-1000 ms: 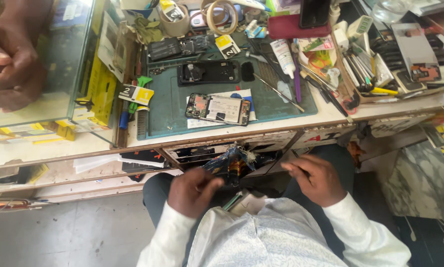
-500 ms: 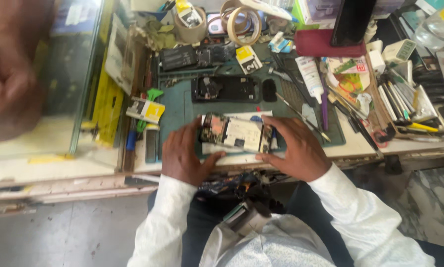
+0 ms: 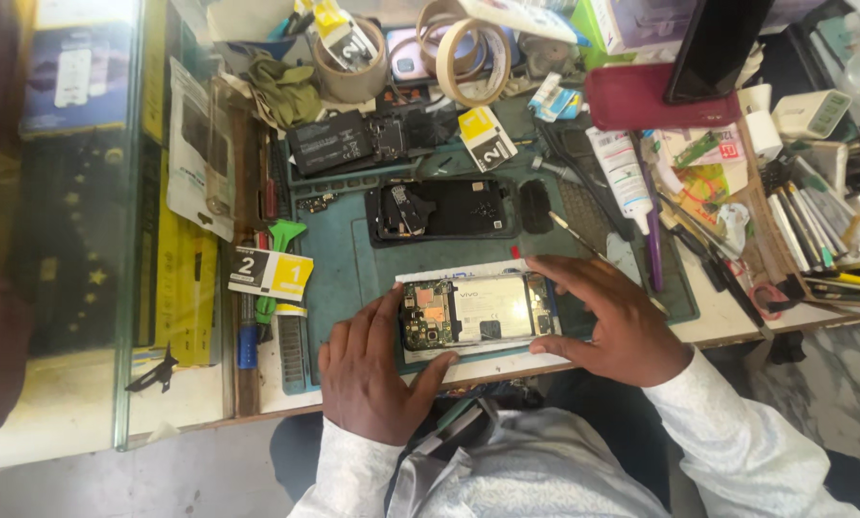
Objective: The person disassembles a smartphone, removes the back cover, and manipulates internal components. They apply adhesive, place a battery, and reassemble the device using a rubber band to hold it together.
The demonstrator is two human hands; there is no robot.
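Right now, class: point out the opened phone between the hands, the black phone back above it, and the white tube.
Opened phone point(image 3: 478, 309), head view, on its pale battery.
Black phone back point(image 3: 444, 209), head view, on its dark inner face.
White tube point(image 3: 622, 173), head view, on its mid-body.

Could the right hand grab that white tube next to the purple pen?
Probably yes. The right hand rests at the opened phone's right end, and the white tube lies on the mat just above it. Only small tools lie between, nothing tall blocking the way.
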